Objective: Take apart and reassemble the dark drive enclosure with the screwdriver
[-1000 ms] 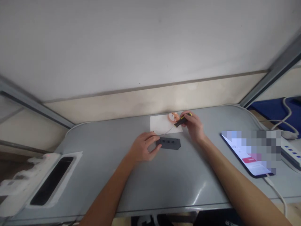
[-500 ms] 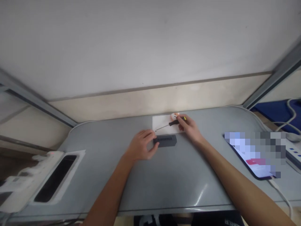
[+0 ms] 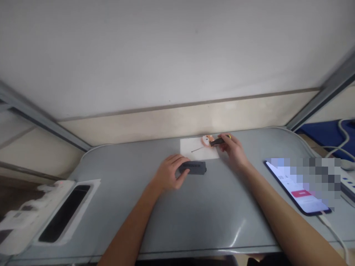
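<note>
My left hand (image 3: 173,171) grips the left end of a dark grey box with a row of vent slots (image 3: 196,168), thumb on the near side and fingers over the far side. A screwdriver (image 3: 217,141) with a black and yellow handle is held by its handle in my right hand (image 3: 233,147). Its thin shaft points left over a white sheet of paper (image 3: 185,145), its tip apart from the box. Just behind the shaft, at the paper's far edge, lies a small orange and white animal-face item (image 3: 206,140).
A lit phone (image 3: 302,194) with a charging cable lies at the right. On the left, a dark phone (image 3: 65,212) rests on white paper beside a white power strip (image 3: 47,207) with plugs. A wall (image 3: 155,129) and metal posts bound the grey table (image 3: 210,214).
The screwdriver and my right hand have moved to the right, uncovering more of the animal-face item. My left hand still holds the box, which has shifted slightly left and turned a little.
</note>
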A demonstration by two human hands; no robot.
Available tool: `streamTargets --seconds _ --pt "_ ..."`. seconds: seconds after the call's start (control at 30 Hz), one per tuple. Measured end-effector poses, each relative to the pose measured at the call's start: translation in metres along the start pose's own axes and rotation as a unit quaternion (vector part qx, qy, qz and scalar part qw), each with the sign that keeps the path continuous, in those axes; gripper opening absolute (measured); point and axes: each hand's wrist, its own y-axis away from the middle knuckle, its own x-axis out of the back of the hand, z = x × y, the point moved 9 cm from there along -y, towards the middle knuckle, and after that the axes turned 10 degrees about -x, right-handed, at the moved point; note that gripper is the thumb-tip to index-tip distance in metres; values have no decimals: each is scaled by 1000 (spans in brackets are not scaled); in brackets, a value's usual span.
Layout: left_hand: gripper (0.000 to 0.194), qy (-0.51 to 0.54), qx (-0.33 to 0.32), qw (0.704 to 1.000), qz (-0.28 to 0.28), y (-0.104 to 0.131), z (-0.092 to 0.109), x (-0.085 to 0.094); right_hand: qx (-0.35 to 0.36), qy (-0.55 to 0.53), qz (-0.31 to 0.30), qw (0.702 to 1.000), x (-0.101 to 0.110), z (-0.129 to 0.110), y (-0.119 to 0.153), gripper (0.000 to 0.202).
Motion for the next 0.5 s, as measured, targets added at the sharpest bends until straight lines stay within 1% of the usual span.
streamTargets --seconds 0.1,0.2,0.3,0.4,0.5 --pt "27 41 28 999 16 2 -5 5 -16 -75 -1 997 3 -2 -1 22" --pt "27 119 107 985 67 7 -21 7 -26 -116 -9 993 1 -5 0 19" --pt "25 185 173 962 102 14 -39 1 -27 -126 -15 992 -2 -5 2 17" --pt "23 221 197 949 112 17 -51 -6 -35 -123 -13 992 -3 -2 1 18" --pt "21 227 206 946 107 18 -57 -10 -38 -114 -16 993 -3 -2 0 18"
